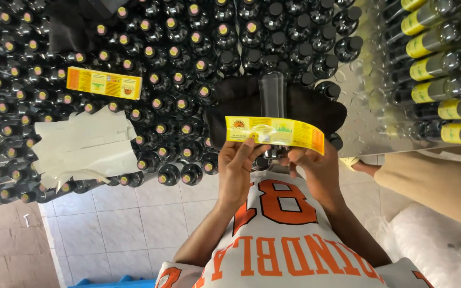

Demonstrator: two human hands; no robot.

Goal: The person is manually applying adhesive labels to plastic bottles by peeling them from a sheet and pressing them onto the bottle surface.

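Far left we see the surface (358,128) packed with dark bottles (177,74), round caps up, most with a small pink-and-yellow dot on top, far too many for us to count. Lying across them at upper left is one loose yellow label (104,82), a long rectangle with orange panels. Just below it sits a heap of pale, waxy backing strips (84,146), curled and overlapping; we cannot count them. Moving to the middle, our left hand (238,170) pinches the lower left edge of a second yellow label strip (275,132), and our right hand (313,165) grips its right part from beneath; both hands are closed on the strip, close together, holding it flat and slightly tilted down to the right. Behind the strip a clear bottle (272,93) lies on a black cloth (305,106) on top of the dark bottles. Far right, six or so clear bottles (444,64) lie on their sides, each wearing a yellow label band. At the lower right edge sits a rumpled white plastic bag (438,240) on the tiled floor (124,224).
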